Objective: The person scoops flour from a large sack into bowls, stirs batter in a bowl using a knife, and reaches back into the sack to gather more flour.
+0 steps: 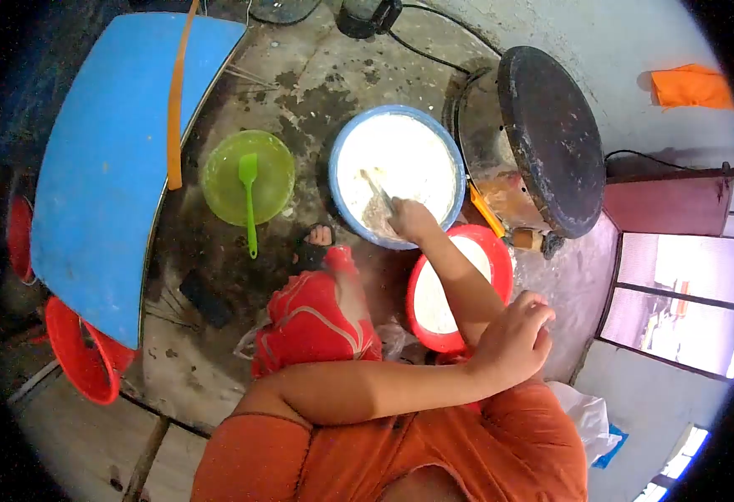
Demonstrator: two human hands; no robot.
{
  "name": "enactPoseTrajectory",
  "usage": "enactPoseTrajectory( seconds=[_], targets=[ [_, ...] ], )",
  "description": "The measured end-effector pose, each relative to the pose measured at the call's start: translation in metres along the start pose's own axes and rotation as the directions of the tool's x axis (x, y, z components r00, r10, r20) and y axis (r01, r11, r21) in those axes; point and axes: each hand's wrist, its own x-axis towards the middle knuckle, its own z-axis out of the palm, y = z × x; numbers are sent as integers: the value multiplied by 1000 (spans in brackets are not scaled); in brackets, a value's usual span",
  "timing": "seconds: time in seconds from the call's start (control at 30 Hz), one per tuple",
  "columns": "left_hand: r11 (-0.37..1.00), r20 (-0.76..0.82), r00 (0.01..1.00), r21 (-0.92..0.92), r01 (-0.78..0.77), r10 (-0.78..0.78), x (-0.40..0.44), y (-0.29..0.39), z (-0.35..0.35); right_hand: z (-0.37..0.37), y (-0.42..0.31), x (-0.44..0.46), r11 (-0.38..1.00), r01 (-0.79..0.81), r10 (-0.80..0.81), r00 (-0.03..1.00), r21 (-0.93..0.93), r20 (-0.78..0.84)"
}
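My right hand (413, 221) reaches over the blue-rimmed basin (339, 201), which holds white batter-like stuff (409, 159). Its fingers close around a thin, pale-handled utensil (373, 186); the type is unclear. A greyish patch shows in the white beside that hand. My left arm crosses my body, and my left hand (513, 339) lies by my right arm with curled fingers and nothing visible in it. Under my right forearm stands a red basin (503, 255) with white contents. A green spatula (249, 171) lies on a green bowl or lid (216, 188) to the left.
A round black griddle (555, 138) tops a metal drum at right, with an orange-handled tool (485, 211) beside it. The blue tabletop (116, 151) fills the left, an orange strap (176, 125) over its edge. Red containers (82, 351) stand below it. Cables run along the wet floor.
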Motion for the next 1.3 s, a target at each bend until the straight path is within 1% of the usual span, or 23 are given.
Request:
enactPoseTrajectory(
  seconds=[0.03, 0.07, 0.1, 0.13, 0.23, 0.27, 0.3, 0.33, 0.4, 0.43, 0.5, 0.53, 0.6, 0.67, 0.73, 0.87, 0.93, 1.03, 1.13, 1.17, 1.2, 1.27, 1.3],
  targets=[
    [1000, 4, 1000, -1, 10, -10, 0, -2, 2, 3, 3, 4, 996, 26, -14, 992, 89, -124],
    [1000, 7, 1000, -3, 12, -12, -2, -3, 3, 4, 10, 3, 996, 22, -11, 992, 90, -123],
    [1000, 0, 1000, -6, 22, -22, -3, -6, 4, -13, 8, -4, 850, -199, 206, 978, 488, 40],
    [1000, -8, 1000, -8, 30, -30, -1, -6, 5, -34, 5, -11, 515, -408, 324, 907, 754, 269],
    [999, -15, 1000, 26, 18, -18, -1, 1, -2, -68, 23, -42, 431, -352, 311, 922, 831, 230],
    [999, -15, 1000, 35, 27, -26, -1, 2, -4, -89, 20, -56, 599, -374, 341, 919, 708, 197],
    [997, 16, 998, 38, 64, -65, -1, 5, -7, -101, 26, -67, 661, -390, 344, 917, 642, 203],
    [997, 21, 998, 37, 65, -66, -1, 6, -10, -109, 32, -78, 676, -395, 353, 915, 622, 197],
    [994, 81, 992, -20, 103, -101, -1, 8, -13, -115, 58, -90, 818, -334, 265, 941, 468, 210],
    [999, 56, 997, -5, 46, -46, -2, 4, -12, -117, 65, -92, 816, -337, 267, 940, 470, 211],
    [998, 65, 996, 13, 57, -58, -3, 3, -12, -122, 71, -95, 910, -361, 282, 899, 204, 336],
    [997, 71, 995, 31, 67, -69, -3, 3, -14, -116, 74, -91, 909, -360, 279, 899, 207, 337],
    [997, 54, 996, 30, 76, -78, -2, 3, -15, -82, 92, -70, 948, -207, 246, 958, -243, 144],
    [991, 32, 991, -10, 131, -130, -1, 2, -12, -38, 131, -38, 941, -219, 262, 955, -259, 143],
    [994, 13, 994, 20, 110, -110, -1, -2, -9, -22, 115, -22, 861, -508, 507, 860, 8, -60],
    [993, 26, 994, 53, 101, -103, -1, -7, -3, -33, 105, -21, 899, -431, 437, 890, 77, -126],
    [992, 31, 993, 58, 108, -110, -1, -9, -2, -72, 88, -42, 906, -400, 416, 902, 138, -116],
    [984, 103, 979, 30, 174, -176, 4, -4, -8, -104, 101, -67, 932, -355, 363, 921, 75, -145],
    [987, 88, 987, 99, 124, -133, 4, -6, -5, -131, 107, -91, 938, -341, 328, 930, -57, -164],
    [975, 142, 965, 51, 217, -222, 5, -3, -6, -132, 111, -93, 933, -334, 307, 934, -134, -184],
    [974, 141, 964, 55, 221, -226, 4, -5, -5, -130, 116, -90, 934, -331, 306, 935, -130, -181],
    [978, 140, 968, 49, 203, -208, 2, -9, -3, -120, 124, -82, 908, -306, 290, 952, -285, -100],
    [978, 144, 967, 58, 202, -208, 3, -10, -3, -115, 118, -70, 881, -388, 390, 920, -272, -48]
  ],
)
